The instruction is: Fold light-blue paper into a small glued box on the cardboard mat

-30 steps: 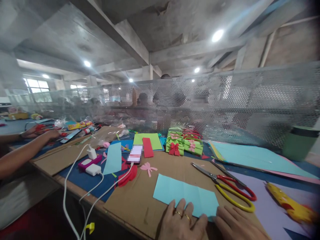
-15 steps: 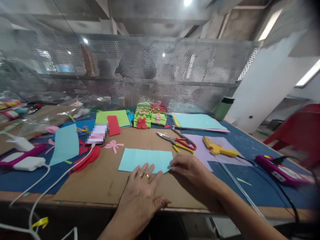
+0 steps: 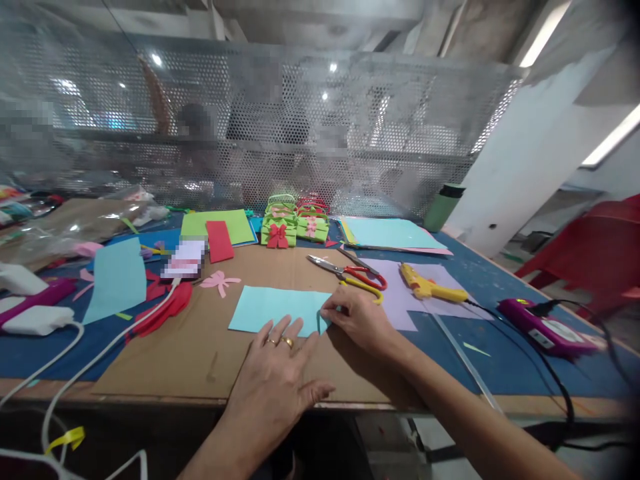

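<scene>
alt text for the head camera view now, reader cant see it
The left hand rests on a blue sheet on cardboard while the right hand pinches the sheet's right end. Scissors and green bags lie beyond it, a yellow glue gun to the right.

Medium-bright indoor light is coming from overhead. Ceiling lamps (image 3: 157,59) are showing as small blown-out spots against the hazy perforated screen (image 3: 200,163); bright strip (image 3: 545,33) is glaring at upper right. Light blue paper (image 3: 265,308) is looking evenly lit. Right hand (image 3: 357,317) and forearm are casting a soft dark shadow onto the cardboard (image 3: 165,360). Clear plastic (image 3: 75,223) is throwing glints at left. Wide-angle distortion is stretching the edges; far right border is falling into black, red chair (image 3: 590,247) is smearing. Mosaic blocks are covering the phone (image 3: 186,259).
</scene>
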Available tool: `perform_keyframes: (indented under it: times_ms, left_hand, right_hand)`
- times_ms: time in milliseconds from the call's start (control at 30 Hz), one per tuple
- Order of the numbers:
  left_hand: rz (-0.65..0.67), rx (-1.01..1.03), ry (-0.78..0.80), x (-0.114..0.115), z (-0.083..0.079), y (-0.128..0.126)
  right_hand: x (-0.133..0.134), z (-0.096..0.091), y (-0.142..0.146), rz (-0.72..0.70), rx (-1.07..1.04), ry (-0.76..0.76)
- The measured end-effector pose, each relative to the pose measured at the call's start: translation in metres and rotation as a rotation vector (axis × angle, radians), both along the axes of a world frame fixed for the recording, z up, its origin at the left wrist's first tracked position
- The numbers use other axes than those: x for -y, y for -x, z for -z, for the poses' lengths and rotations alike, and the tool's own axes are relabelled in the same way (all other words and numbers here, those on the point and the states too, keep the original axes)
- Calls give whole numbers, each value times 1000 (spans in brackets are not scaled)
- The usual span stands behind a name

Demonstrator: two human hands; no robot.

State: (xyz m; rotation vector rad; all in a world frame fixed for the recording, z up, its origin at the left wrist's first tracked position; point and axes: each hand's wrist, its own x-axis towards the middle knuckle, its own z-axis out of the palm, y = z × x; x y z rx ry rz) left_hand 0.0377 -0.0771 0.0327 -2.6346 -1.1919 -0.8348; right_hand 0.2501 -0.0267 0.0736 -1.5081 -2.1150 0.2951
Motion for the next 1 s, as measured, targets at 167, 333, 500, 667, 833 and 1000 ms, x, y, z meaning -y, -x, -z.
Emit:
perform_keyframes:
  times_ms: [167,333,500,667,833,1000]
  left_hand:
    - [0,12,-3,1,-1,0]
    - [-7,19,16,1,-1,0]
    - [-13,27,10,2,1,0]
    - [-14,20,-2,2,1,0]
    - [-12,21,-30,3,2,-2]
    - [-18,1,-30,4,2,-2]
  right_hand:
    - [5,-2,8,59,-12,-14]
    - [8,-7,11,90,-26,24]
    - [8,-8,13,114,-35,40]
    - [7,-5,11,110,-58,42]
    - [7,-6,12,114,-34,36]
    - [8,-8,13,122,-20,44]
